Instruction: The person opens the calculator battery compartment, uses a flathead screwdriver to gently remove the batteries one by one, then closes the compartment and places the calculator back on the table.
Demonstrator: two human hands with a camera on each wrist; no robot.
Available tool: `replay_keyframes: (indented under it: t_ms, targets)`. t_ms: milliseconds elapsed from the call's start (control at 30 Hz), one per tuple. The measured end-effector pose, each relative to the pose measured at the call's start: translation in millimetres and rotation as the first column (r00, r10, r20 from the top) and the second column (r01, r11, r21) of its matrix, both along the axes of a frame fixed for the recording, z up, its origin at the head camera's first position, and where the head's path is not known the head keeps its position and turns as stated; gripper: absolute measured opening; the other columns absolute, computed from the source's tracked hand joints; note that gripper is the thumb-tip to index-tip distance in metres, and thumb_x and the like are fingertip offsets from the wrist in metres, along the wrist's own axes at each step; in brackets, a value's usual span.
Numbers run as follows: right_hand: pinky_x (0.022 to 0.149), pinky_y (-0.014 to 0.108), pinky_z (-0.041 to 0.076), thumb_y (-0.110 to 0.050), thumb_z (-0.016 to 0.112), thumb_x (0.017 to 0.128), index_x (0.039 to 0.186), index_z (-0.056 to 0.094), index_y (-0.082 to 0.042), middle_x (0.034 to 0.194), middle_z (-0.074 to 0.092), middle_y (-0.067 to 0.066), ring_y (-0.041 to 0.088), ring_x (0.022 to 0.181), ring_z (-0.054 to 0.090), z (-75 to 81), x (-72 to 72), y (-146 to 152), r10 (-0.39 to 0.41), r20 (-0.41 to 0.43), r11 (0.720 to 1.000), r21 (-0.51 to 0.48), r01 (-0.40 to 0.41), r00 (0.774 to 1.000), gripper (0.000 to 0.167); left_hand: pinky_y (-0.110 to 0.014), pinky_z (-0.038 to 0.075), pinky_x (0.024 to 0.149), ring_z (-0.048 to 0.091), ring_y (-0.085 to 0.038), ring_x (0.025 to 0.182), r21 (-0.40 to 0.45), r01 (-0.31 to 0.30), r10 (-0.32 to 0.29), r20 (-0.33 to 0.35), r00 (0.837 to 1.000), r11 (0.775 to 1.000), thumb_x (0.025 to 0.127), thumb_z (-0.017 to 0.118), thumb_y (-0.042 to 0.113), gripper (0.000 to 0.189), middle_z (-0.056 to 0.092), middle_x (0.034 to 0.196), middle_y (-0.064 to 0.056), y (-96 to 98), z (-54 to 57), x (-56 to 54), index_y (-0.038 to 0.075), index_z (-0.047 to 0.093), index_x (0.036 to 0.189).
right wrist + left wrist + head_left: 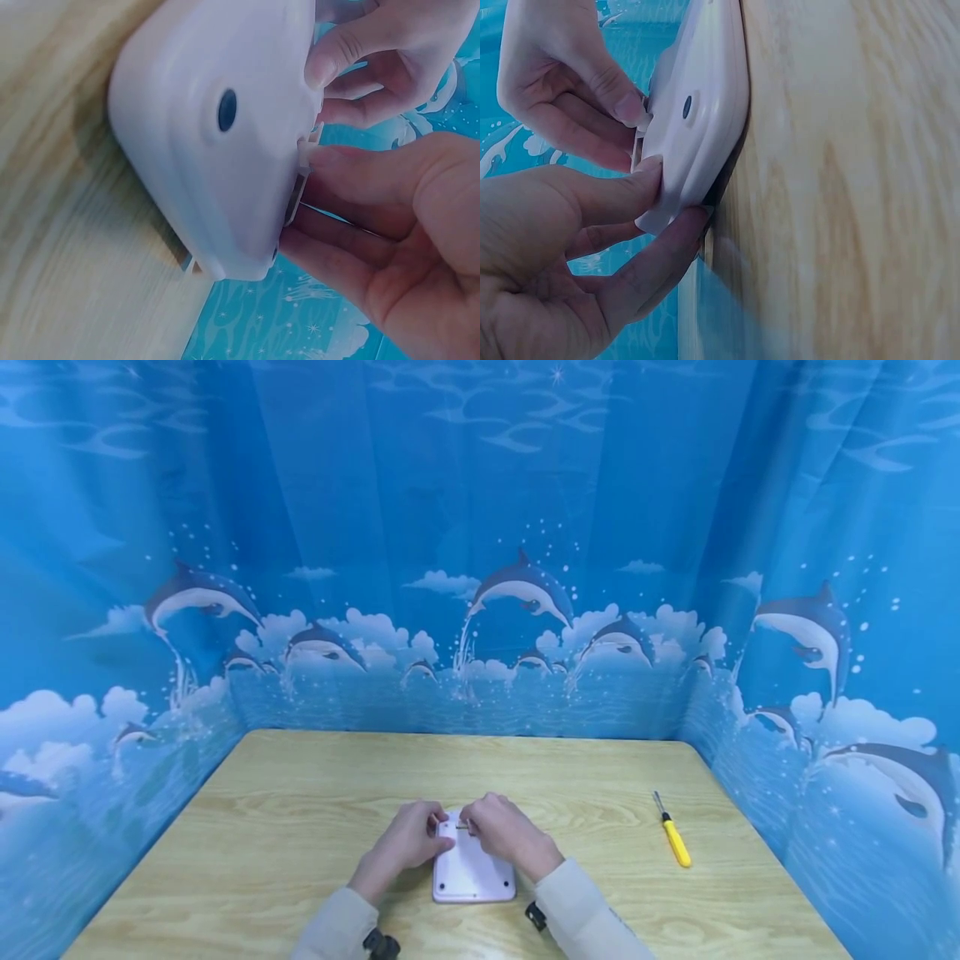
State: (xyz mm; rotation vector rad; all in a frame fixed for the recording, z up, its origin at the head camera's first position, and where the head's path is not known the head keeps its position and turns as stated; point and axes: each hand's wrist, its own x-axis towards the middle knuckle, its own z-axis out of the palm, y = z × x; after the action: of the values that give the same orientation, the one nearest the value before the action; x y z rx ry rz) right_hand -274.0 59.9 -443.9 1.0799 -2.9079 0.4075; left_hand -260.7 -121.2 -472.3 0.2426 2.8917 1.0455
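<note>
A pale pinkish-white calculator (474, 870) lies back side up on the table, with dark round feet near its corners. My left hand (408, 839) holds its far left corner, thumb on top and fingers at the edge. At the far edge, my right hand (506, 831) pinches a small pale battery cover (306, 154) between thumb and fingers. That cover stands slightly raised by a narrow opening, and the fingers hide much of it. In the left wrist view, the calculator's foot (688, 107) shows near the gripped corner.
A yellow-handled screwdriver (677, 843) lies to the right on the wood-grain table (315, 777). Blue curtains with dolphins (517, 589) hang behind the table and along both sides. Dark wrist cameras are strapped near both sleeves.
</note>
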Motion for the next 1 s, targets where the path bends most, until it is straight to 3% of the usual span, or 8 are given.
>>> replay_keyframes:
  t_ms: [267, 533, 1000]
  targets:
    - [0.063, 0.011, 0.053, 0.003, 0.069, 0.092, 0.105, 0.079, -0.006, 0.091, 0.079, 0.006, 0.004, 0.07, 0.064, -0.3, 2.4, 0.8, 0.0, -0.021, 1.0, -0.023, -0.001, 1.0, 0.018, -0.026, 0.056, 0.066, 0.061, -0.013, 0.075, -0.012, -0.012, 0.012, 0.002, 1.0, 1.0, 0.082, 0.086, 0.016, 0.03, 0.069, 0.089, -0.004, 1.3, 0.6, -0.1, 0.006, 0.072, 0.106]
    - [0.061, 0.01, 0.052, 0.004, 0.069, 0.091, 0.108, 0.078, -0.005, 0.096, 0.08, 0.009, 0.005, 0.07, 0.065, 0.2, 2.1, 1.2, 0.003, -0.011, 1.0, -0.024, -0.004, 1.0, 0.021, -0.026, 0.055, 0.065, 0.061, -0.013, 0.074, -0.009, -0.012, 0.012, 0.007, 1.0, 1.0, 0.082, 0.086, 0.016, 0.03, 0.069, 0.089, -0.004, 2.3, 2.2, 1.5, 0.005, 0.071, 0.106]
    - [0.072, 0.014, 0.059, 0.003, 0.072, 0.088, 0.107, 0.078, -0.005, 0.1, 0.08, 0.01, 0.014, 0.086, 0.075, 0.9, -1.2, -1.7, 0.009, -0.045, 1.0, 0.01, -0.009, 0.999, 0.021, -0.026, 0.055, 0.065, 0.06, -0.012, 0.075, -0.013, -0.023, 0.024, 0.015, 1.0, 1.0, 0.083, 0.086, 0.016, 0.029, 0.068, 0.09, -0.004, 3.0, 3.1, 1.0, 0.006, 0.071, 0.106]
